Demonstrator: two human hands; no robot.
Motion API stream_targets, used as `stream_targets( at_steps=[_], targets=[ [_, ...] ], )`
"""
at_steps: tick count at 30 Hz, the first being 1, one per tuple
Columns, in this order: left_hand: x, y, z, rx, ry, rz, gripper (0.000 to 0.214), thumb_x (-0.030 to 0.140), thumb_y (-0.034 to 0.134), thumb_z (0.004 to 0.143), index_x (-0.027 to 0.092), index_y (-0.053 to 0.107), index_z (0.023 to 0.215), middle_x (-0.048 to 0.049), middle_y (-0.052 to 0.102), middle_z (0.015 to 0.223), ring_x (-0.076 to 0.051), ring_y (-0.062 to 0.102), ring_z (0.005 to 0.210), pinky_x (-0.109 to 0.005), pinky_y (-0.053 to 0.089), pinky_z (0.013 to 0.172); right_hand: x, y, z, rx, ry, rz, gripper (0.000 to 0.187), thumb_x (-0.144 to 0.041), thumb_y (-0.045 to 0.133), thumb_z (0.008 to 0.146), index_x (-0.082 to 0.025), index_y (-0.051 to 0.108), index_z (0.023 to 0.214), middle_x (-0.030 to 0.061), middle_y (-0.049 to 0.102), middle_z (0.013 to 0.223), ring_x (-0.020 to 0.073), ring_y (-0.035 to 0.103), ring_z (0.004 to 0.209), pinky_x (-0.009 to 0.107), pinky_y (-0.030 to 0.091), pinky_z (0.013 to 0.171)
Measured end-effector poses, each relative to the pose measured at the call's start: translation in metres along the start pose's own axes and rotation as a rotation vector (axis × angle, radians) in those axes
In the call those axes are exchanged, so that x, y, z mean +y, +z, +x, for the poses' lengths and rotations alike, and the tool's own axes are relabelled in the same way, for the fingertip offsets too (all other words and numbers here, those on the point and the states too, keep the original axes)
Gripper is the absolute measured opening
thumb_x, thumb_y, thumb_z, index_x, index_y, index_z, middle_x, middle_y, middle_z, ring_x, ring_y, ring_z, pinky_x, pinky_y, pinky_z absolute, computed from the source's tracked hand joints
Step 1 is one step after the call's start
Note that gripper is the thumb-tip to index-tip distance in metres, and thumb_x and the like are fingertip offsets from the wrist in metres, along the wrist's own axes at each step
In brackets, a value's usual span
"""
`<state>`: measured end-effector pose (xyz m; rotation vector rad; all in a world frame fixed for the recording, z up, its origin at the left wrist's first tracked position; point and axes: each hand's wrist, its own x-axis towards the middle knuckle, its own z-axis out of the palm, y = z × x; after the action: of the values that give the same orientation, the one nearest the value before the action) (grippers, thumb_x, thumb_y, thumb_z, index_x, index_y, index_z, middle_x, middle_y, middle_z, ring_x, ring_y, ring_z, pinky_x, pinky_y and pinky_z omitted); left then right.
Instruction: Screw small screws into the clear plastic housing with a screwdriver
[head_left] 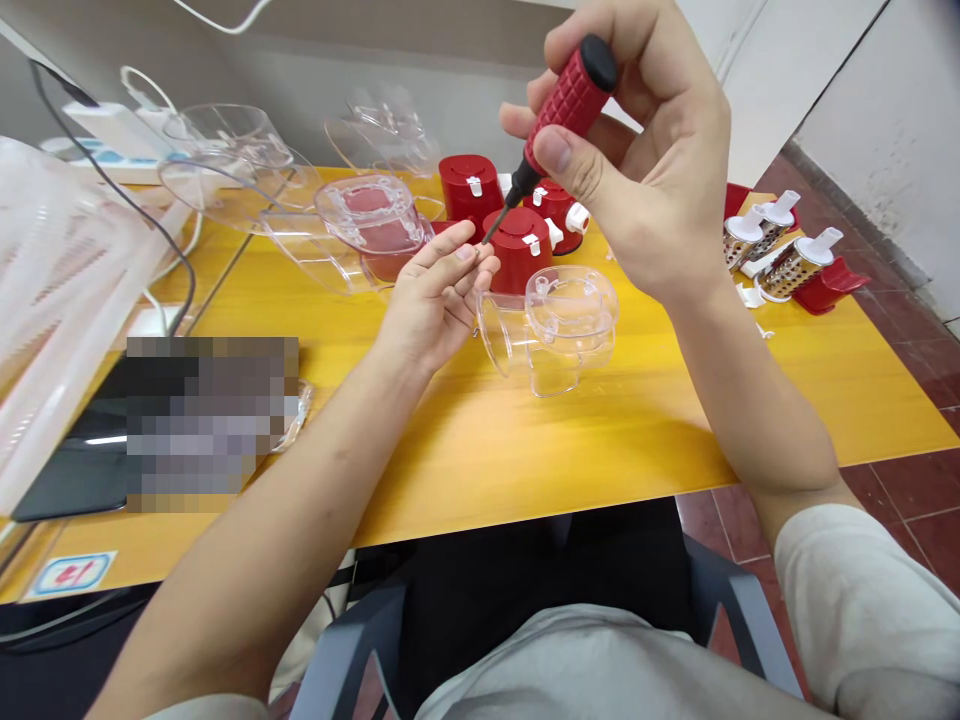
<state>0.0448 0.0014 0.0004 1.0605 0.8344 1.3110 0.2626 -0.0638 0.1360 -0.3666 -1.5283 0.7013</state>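
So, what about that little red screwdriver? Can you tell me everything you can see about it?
The small screwdriver has a chunky red plastic-looking handle covered in a raised grid pattern, with a rounded black cap on its end. A black collar leads to a thin, dark shaft. The right hand grips the handle between thumb and fingers, holding it tilted above the yellow table, tip pointing down. The tip sits right by the left hand's fingertips, but I cannot tell whether it touches them.
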Motion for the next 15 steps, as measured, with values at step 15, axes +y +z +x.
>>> stream_targets(
  at_steps=[15],
  targets=[
    [0.0039, -0.0072, -0.0006, -0.114, 0.075, 0.153, 0.046, 0.067, 0.094, 0.101, 0.030, 0.082, 0.126, -0.0088, 0.089, 0.129, -0.033, 0.089, 0.122, -0.037, 0.079, 0.087, 0.0070, -0.0026, -0.0018, -0.062, 0.002, -0.047, 0.036, -0.048, 0.094, 0.093, -0.033, 0.072, 0.116, -0.0013, 0.066, 0.122, 0.0084, 0.071, 0.116, 0.024, 0.079, 0.118]
  ],
)
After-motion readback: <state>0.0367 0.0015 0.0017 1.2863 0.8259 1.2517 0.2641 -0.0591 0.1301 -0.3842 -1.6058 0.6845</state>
